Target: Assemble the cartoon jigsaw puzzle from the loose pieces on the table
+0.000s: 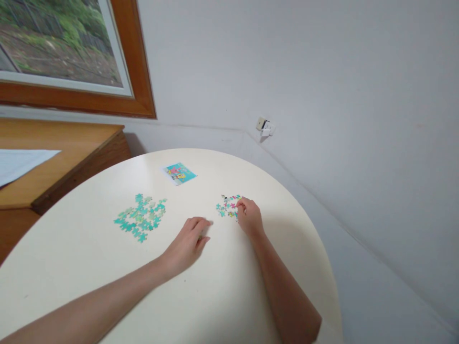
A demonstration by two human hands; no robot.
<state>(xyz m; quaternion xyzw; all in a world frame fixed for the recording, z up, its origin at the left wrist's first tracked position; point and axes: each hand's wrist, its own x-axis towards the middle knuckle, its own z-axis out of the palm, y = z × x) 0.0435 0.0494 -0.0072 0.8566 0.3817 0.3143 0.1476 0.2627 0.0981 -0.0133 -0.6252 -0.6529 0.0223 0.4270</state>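
My right hand [250, 217] is over the right edge of a small pile of mixed-colour jigsaw puzzle pieces [223, 208]. Its thumb and index finger are pinched together at a pink puzzle piece [233, 206]; the palm covers part of the pile. To the left, my left hand [187, 244] rests on the white table, thumb and fingers apart, with a tiny dark bit at its fingertips too small to name. A larger cluster of teal and pale green puzzle pieces [142, 216] lies further left, touched by neither hand.
A picture card [180, 173] with a turquoise background lies near the far side of the round white table [89, 267]. Behind are a wooden ledge [89, 143] with a pale cloth or sheet [25, 161], a window [60, 43], and a wall socket with plug [264, 126].
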